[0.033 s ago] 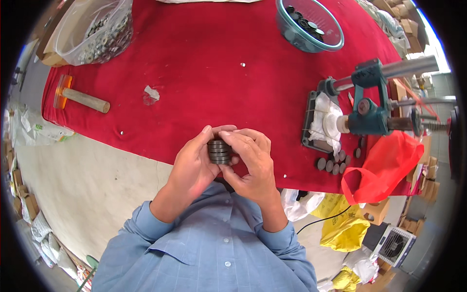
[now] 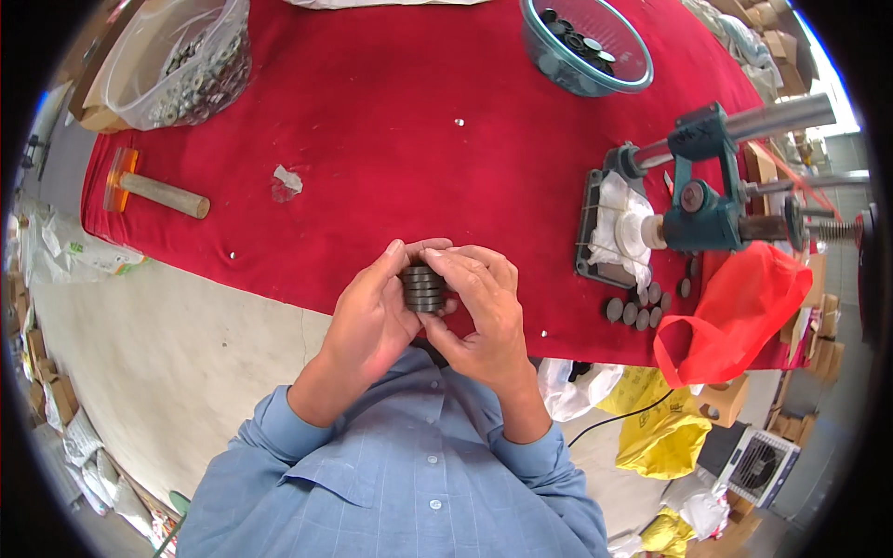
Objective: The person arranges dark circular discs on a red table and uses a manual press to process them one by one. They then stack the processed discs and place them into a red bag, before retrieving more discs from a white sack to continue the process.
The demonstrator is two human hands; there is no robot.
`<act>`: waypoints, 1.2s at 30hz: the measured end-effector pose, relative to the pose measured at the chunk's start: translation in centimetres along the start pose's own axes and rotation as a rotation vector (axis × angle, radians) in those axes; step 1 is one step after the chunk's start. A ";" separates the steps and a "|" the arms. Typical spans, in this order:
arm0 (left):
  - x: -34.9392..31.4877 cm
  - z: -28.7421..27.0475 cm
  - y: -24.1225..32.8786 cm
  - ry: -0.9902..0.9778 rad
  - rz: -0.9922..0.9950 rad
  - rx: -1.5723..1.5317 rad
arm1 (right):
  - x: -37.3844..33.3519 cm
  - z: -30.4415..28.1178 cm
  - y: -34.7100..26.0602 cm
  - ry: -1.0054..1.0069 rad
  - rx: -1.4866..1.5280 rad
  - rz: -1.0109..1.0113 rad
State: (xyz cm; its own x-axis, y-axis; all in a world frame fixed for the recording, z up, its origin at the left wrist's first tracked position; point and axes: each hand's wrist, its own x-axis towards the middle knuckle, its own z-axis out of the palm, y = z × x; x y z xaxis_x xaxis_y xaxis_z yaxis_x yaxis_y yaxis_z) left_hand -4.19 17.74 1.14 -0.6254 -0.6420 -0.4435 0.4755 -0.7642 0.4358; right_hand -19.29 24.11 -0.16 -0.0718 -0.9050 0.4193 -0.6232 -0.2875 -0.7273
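Note:
Close to my body, by the near edge of the red-covered table [image 2: 372, 167], I hold a short stack of dark round discs [image 2: 423, 290]. My left hand [image 2: 365, 312] cups the stack from the left side. Curled around its right side is my right hand [image 2: 486, 312], fingers over the top and thumb at the bottom. The fingertips hide part of the discs. To the right, several more dark round pieces [image 2: 642, 317] lie beside a green hand press [image 2: 699, 177], whose base bears a white cloth [image 2: 609, 209].
A clear bin [image 2: 119, 79] of small metal parts stands far left, near an orange-headed mallet [image 2: 167, 195]. At the far right sits a teal bowl [image 2: 642, 82] of dark discs [image 2: 577, 39]. A red bag [image 2: 744, 302] lies by the press; yellow bags [image 2: 656, 446] are below the table edge.
The view has shifted very slightly. Both hands keep the same hold on the stack of discs.

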 end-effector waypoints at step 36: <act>-0.8 3.4 -4.3 -0.060 -0.019 0.202 | -4.4 -3.8 -0.3 0.181 -0.017 0.042</act>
State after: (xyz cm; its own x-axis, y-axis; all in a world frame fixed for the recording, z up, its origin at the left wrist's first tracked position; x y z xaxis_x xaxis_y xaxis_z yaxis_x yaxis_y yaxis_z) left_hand -7.84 21.81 2.29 -0.6719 -0.6180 -0.4081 0.3334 -0.7445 0.5785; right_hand -21.72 29.33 0.33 -0.2359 -0.8444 0.4810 -0.6298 -0.2440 -0.7374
